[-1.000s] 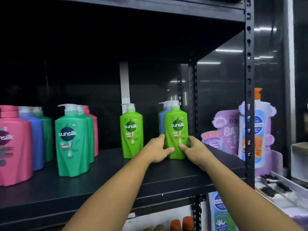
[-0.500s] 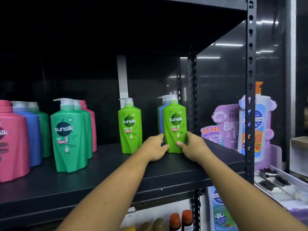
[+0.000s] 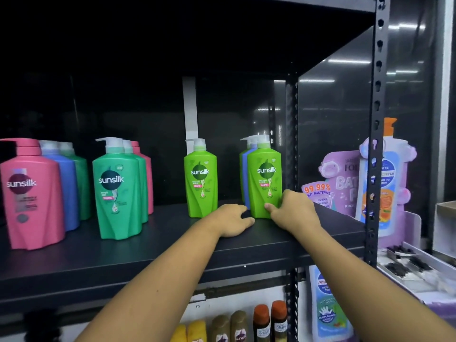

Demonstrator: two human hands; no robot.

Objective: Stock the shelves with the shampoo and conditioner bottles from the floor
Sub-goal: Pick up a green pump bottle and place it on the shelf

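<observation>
Shelf (image 3: 148,245): dark metal board that ran across mid-frame and carried rows of pump bottles.
Pink bottle (image 3: 29,193): stood far left, at the front of a row with blue and green bottles behind it.
Teal bottle (image 3: 116,191): stood left of centre, at the front of its row.
Lone lime bottle (image 3: 201,183): stood upright at centre, apart from the rows.
Front lime bottle (image 3: 265,178): stood on the board right of centre, with blue and lime bottles just behind it.
Right hand (image 3: 293,211): curled round that bottle's lower right side, thumb pressed on its front.
Left hand (image 3: 232,219): lay loosely spread, thumb on the board, fingertips at the bottle's lower left edge.
</observation>
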